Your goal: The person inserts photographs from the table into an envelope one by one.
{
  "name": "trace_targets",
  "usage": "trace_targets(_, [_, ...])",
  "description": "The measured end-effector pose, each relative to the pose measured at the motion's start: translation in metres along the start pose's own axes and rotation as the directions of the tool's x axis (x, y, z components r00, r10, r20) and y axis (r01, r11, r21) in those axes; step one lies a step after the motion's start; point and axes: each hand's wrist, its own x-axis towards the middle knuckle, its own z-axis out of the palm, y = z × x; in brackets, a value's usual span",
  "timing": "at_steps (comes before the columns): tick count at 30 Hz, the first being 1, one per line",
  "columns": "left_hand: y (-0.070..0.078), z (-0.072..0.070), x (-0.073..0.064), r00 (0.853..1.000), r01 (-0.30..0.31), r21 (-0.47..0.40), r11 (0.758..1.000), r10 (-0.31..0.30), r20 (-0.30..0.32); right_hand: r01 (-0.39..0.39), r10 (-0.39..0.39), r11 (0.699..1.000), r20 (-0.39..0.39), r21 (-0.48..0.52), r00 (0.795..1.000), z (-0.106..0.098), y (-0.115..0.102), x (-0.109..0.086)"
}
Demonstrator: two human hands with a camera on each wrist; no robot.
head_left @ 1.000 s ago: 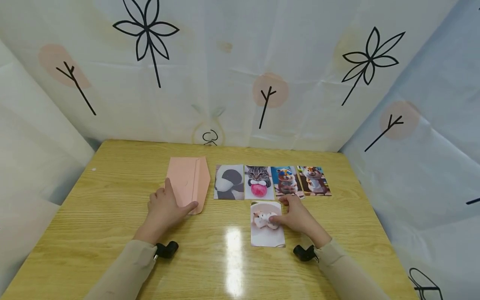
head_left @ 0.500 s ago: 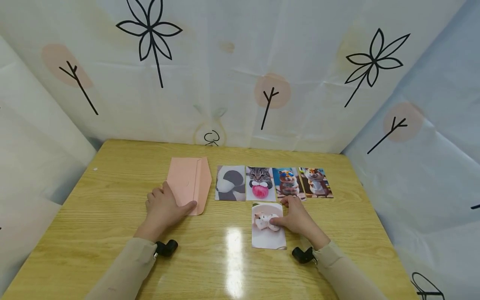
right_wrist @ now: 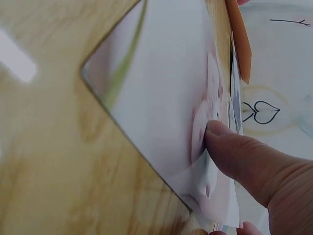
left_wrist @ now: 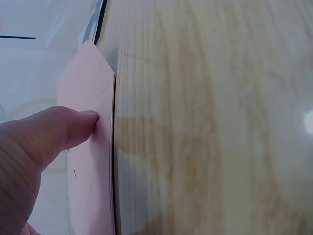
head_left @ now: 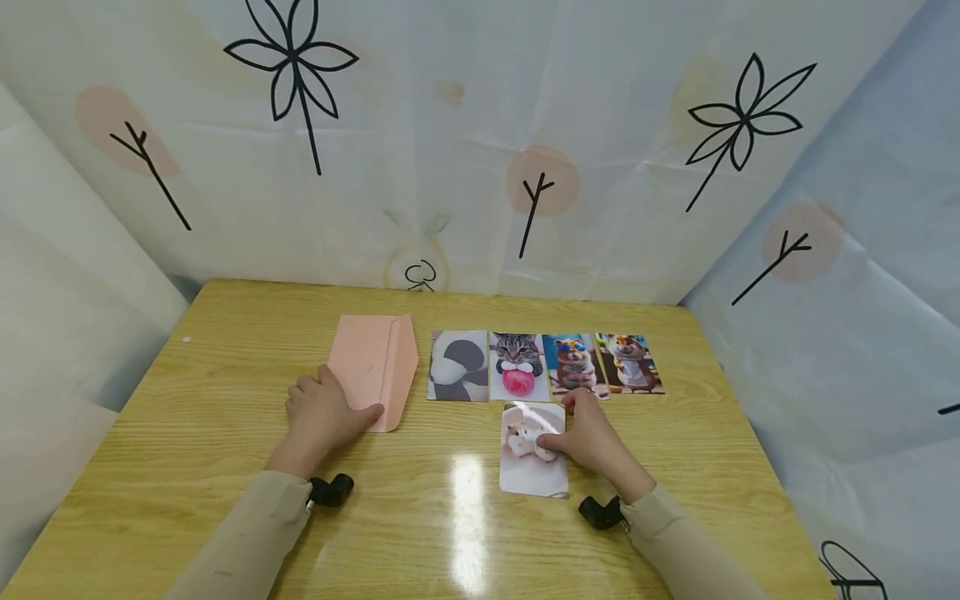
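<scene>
My left hand (head_left: 321, 415) grips a pink envelope (head_left: 363, 354) near its lower end, thumb on the face and the other fingers by the left edge. In the left wrist view the thumb presses on the envelope (left_wrist: 90, 181); the other fingers are mostly hidden. My right hand (head_left: 596, 442) pinches a photo card (head_left: 528, 475) showing small white and tan animals, thumb on the picture and fingers at its right edge. In the right wrist view, a lower corner of this card (right_wrist: 166, 98) points toward the table, and fingertips show below the thumb.
Several photo cards lie in a row behind the held card: a grey and white picture (head_left: 457, 367), a cat with a pink ball (head_left: 517, 367), a hamster in sunglasses (head_left: 575, 362) and another hamster (head_left: 630, 364). The wooden table (head_left: 187, 433) meets patterned white curtains (head_left: 450, 167).
My left hand has shifted slightly left and the envelope with it. A streak of glare now shows across the top of the card in my right hand, which has barely moved.
</scene>
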Motion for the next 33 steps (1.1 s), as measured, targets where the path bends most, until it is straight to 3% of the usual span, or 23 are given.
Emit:
trace_targets(12, [-0.009, -0.004, -0.003, 0.998, 0.034, -0.028, 0.999, -0.032, 0.052, -0.041, 0.041, 0.997, 0.004, 0.061, 0.999, -0.003, -0.002, -0.004])
trace_targets(19, [-0.011, -0.007, -0.007, 0.999, -0.033, -0.047, 0.998, 0.034, 0.014, 0.009, -0.007, 0.995, -0.025, 0.1, 1.0, -0.016, 0.007, -0.001])
trace_targets(23, [-0.012, -0.011, -0.01, 0.998, -0.063, -0.031, 0.998, 0.063, 0.001, 0.051, -0.049, 0.983, -0.015, 0.177, 0.999, -0.026, 0.008, -0.001])
trace_targets(28, [-0.013, -0.017, -0.014, 0.998, -0.062, -0.017, 0.998, 0.062, -0.014, 0.12, -0.11, 0.918, -0.05, 0.379, 0.993, -0.036, 0.001, 0.001])
trace_targets(33, [-0.012, -0.019, -0.017, 0.993, -0.071, -0.069, 0.995, 0.064, -0.096, 0.165, -0.091, 0.83, -0.164, 0.533, 0.982, -0.036, -0.013, 0.009])
